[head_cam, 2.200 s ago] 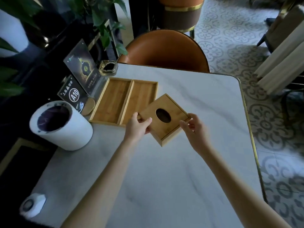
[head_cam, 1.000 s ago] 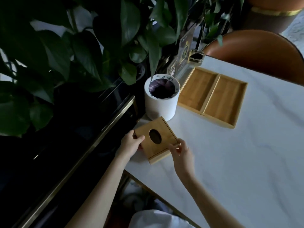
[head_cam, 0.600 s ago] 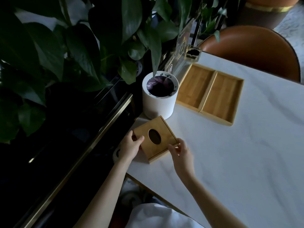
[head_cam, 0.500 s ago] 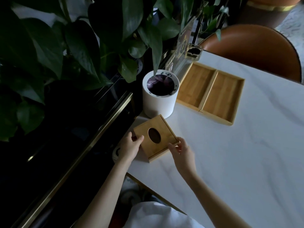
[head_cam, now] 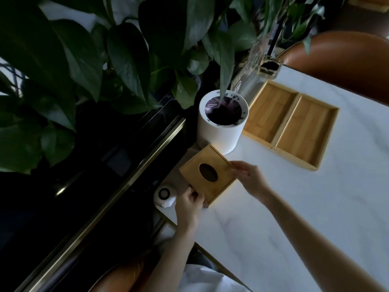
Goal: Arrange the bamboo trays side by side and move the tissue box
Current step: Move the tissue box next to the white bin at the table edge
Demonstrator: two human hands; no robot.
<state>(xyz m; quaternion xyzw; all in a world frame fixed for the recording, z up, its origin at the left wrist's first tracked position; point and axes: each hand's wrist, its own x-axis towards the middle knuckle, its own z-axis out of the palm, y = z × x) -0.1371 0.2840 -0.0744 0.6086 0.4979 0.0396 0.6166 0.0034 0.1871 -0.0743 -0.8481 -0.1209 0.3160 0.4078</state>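
The bamboo tissue box (head_cam: 208, 174) sits near the corner of the white marble table (head_cam: 315, 207), just in front of the white bin (head_cam: 221, 131). Its oval opening shows only dark inside; I cannot tell if tissues are in it. The left hand (head_cam: 189, 205) has its fingers (head_cam: 192, 191) closed on the box's near-left edge, and the right hand (head_cam: 250, 175) has its fingers pinched on the box's right side. The bin holds a dark liner with something purplish in it. Beyond it the two bamboo trays (head_cam: 290, 123) lie side by side, touching along their long edges, both empty. A small white round device (head_cam: 165, 196) lies just left of the box.
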